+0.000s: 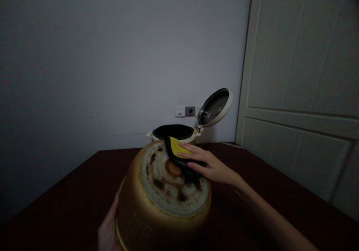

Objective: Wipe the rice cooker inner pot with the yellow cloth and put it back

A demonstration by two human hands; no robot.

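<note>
A gold inner pot [157,210] is held tilted with its stained, scorched bottom facing me. My left hand [108,230] grips its lower left side near the rim. My right hand [209,165] presses a yellow and black cloth [179,152] flat against the upper right of the pot's bottom. Brown burn marks cover the pale bottom disc.
Behind the pot a white rice cooker [174,133] stands on the dark red table [70,202], its lid [214,107] hinged up to the right. A wall socket [186,111] sits on the white wall. A pale door [303,90] fills the right side.
</note>
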